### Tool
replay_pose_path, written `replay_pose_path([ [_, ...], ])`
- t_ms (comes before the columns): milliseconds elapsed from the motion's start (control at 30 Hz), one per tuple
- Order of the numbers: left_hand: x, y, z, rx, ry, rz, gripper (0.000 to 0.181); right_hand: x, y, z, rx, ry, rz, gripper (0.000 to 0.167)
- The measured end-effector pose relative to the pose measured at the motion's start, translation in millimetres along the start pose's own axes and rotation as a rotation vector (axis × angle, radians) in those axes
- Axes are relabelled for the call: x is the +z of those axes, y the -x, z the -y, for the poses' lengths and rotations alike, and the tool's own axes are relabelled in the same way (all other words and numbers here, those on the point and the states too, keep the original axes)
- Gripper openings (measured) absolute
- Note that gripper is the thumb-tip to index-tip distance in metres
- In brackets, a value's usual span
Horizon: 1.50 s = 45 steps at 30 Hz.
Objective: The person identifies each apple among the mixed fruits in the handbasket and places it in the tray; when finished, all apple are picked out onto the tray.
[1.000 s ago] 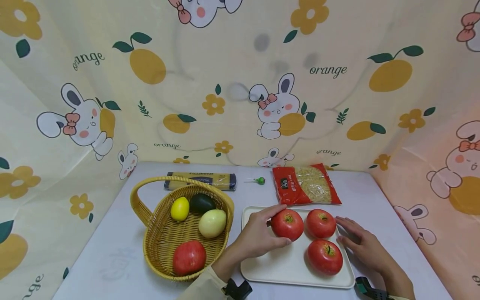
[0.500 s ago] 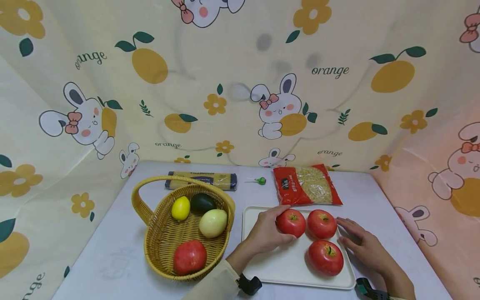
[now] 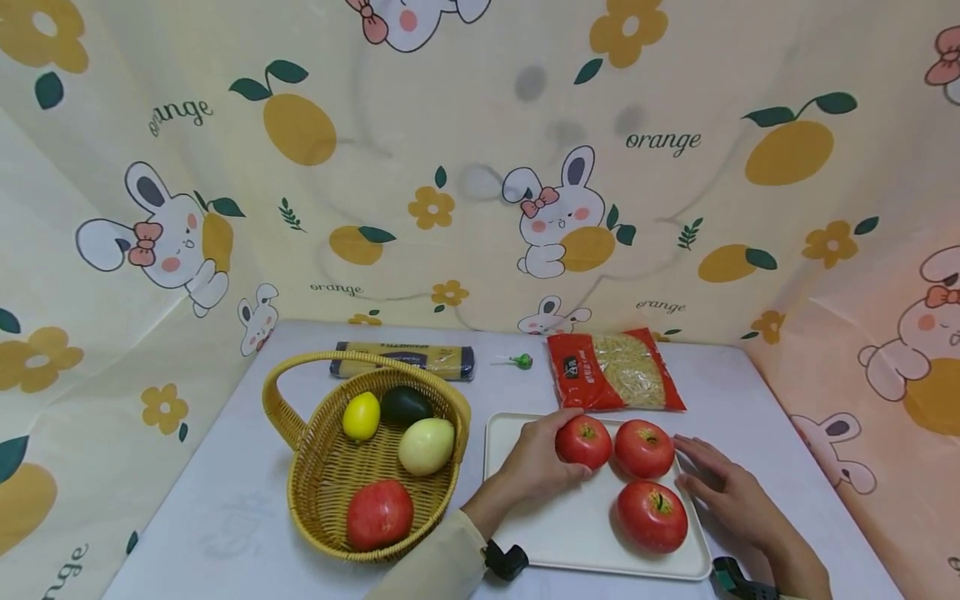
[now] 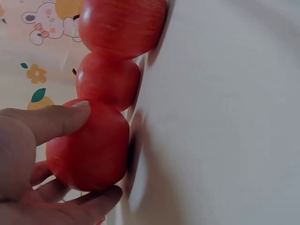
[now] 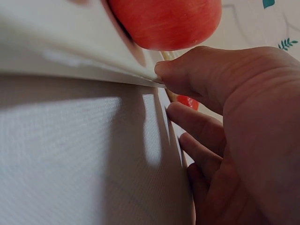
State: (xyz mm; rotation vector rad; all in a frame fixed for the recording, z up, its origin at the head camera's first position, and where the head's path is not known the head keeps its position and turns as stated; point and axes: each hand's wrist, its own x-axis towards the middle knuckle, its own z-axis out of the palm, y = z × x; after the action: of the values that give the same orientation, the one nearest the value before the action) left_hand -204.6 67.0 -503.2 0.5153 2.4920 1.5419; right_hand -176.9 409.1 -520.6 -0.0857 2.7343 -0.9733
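Note:
In the head view my left hand (image 3: 534, 460) grips a red apple (image 3: 585, 442) over the upper part of a white tray (image 3: 555, 533). Thumb and fingers curve round that apple (image 4: 91, 152) in the left wrist view, and a shadow lies under it. Two more red apples stand on the tray, a back one (image 3: 644, 448) and a front one (image 3: 651, 517). At the tray's right edge rests my right hand (image 3: 727, 493), its fingers loosely bent. Its thumb touches the tray rim (image 5: 136, 77) in the right wrist view.
Left of the tray stands a wicker basket (image 3: 300, 500) with a raised handle, holding a red apple (image 3: 380, 515), a lemon (image 3: 362, 417), a dark green avocado-like fruit (image 3: 406, 407) and a pale round fruit (image 3: 427, 447). Behind lie a spaghetti pack (image 3: 405, 361), a small green item (image 3: 522, 361) and a red pasta bag (image 3: 615, 369).
My left hand has moved slightly right with its apple, bringing it closer to the back apple on the tray. The right hand has stayed at the tray's edge.

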Motion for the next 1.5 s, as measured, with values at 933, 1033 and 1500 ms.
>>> replay_pose_path([
  [933, -81.8, 87.7, -34.0, 0.065, 0.522, 0.203, 0.064, -1.1, 0.2, 1.2, -0.048, 0.008, -0.011, 0.077],
  [1033, -103.0, 107.0, -27.4, 0.055, 0.547, 0.270, 0.062, -1.2, -0.4, 2.0, -0.036, 0.018, -0.007, 0.078],
  [1500, -195.2, 186.5, 17.5, -0.046, 0.310, 0.138, 0.057, -2.1, -0.6, 2.4, -0.031, 0.010, -0.004, 0.077],
])
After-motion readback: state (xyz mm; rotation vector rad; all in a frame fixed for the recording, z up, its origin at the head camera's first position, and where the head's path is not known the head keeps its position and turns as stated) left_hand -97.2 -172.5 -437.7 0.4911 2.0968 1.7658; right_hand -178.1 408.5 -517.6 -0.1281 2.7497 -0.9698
